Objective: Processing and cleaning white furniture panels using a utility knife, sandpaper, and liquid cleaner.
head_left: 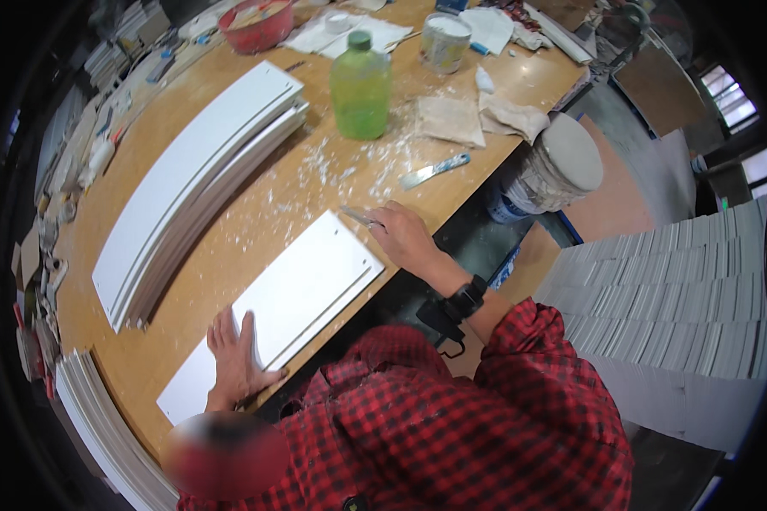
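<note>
Panel: white flat board (302,294), long and thin, lies on the wooden worktop (256,213) near its front edge, slanting from lower left to upper right. Looks like two boards stacked, edges nearly flush; can't be sure.
L hand: left hand (234,353) spread flat, palm down on the panel's near end, fingers wide, pinning it, not gripping.
R hand: right hand (405,238) at the panel's far corner, fingers closed round a small metal scraper (360,218), blade tip at or just over the corner edge.
Handling (judged): stiff, rigid sheet, prob. light to moderate for its size; smooth painted face so likely slippery under a dry palm; corners and edges prob. chip easily; small holes near the far end.
Where to hold: by the long edges w/ both hands, well apart, or flat palm pressure as now; avoid levering on one corner.
Nearby: stack of same white panels (200,183) to the left, apart from the worked one; white filler crumbs (349,166) scattered between; green plastic bottle (360,85) upright further back; blue-handled putty knife (435,170) lying loose just beyond the R hand; folded rags (477,119); lidded white bucket (550,175) off the worktop's right edge.
Risk: panel could skid on the dust if palm pressure eases.
</note>
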Available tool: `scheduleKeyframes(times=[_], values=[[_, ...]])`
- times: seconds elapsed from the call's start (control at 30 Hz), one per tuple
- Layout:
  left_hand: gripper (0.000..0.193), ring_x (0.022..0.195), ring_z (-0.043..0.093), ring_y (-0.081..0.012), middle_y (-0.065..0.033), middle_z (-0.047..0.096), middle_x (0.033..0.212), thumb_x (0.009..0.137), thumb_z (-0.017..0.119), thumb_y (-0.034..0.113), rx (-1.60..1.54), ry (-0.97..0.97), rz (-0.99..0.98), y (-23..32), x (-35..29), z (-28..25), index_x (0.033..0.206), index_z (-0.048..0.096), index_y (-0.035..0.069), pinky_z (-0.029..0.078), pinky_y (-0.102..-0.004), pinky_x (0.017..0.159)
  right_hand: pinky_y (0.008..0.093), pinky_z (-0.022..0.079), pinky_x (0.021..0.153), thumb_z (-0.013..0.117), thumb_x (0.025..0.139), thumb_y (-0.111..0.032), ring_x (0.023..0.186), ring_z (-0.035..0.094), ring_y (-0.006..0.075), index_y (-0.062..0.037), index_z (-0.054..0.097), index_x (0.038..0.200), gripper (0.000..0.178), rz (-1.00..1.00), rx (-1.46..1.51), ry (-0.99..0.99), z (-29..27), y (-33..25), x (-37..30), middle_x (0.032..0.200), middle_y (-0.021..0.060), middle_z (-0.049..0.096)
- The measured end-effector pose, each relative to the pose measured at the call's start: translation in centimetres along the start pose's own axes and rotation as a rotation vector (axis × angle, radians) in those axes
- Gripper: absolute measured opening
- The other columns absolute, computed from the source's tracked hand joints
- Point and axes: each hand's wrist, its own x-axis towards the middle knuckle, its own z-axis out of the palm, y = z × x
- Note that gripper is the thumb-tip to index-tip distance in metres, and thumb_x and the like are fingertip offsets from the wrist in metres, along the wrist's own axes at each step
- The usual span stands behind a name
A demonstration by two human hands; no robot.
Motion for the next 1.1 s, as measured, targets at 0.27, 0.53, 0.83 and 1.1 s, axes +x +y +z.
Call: scheduleKeyframes(times=[0.27,0.53,0.83,1.1], values=[[0.075,0.121,0.031,-0.0381,-0.024,0.034,0.129,0.077,0.067,0.041,-0.211,0.195,-0.225,2.3,4.7,-0.2,0.134,0.038,0.002,0.021,-0.0503,0.102,0.0387,0.048,0.081,0.056,0.081,-0.011,0.09,0.061,0.035,-0.0037,0.066,0.101,0.023,0.158,0.055,0.223,-6.8,9.2,7.2,0.095,0.0198,0.064],[0.054,0.115,0.04,-0.0353,-0.0211,0.045,0.121,0.081,0.062,0.031,-0.166,0.438,-0.28,5.1,12.1,-0.1,0.125,0.049,0.002,0.027,-0.0455,0.1,0.0407,0.049,0.079,0.057,0.08,-0.007,0.088,0.062,0.0365,-0.0034,0.068,0.095,0.019,0.162,-0.011,0.29,-9.7,12.8,16.7,0.093,0.0212,0.065],[0.05,0.111,0.042,-0.0334,-0.0182,0.046,0.118,0.077,0.065,0.027,-0.215,0.447,-0.327,5.1,12.4,-0.6,0.119,0.053,0.003,0.028,-0.0437,0.098,0.0403,0.046,0.088,0.055,0.08,-0.004,0.102,0.056,0.0352,-0.0072,0.058,0.116,0.037,0.075,-0.208,0.231,-6.3,15.8,28.5,0.11,0.0193,0.059],[0.048,0.111,0.042,-0.0334,-0.0176,0.046,0.118,0.077,0.065,0.025,-0.257,0.46,-0.311,5.2,12.4,-0.6,0.12,0.054,0.005,0.029,-0.0436,0.098,0.038,0.048,0.084,0.051,0.085,-0.007,0.098,0.058,0.0284,-0.0064,0.046,0.129,0.045,0.147,0.0,0.008,-6.2,16.8,29.3,0.116,0.0145,0.056]])
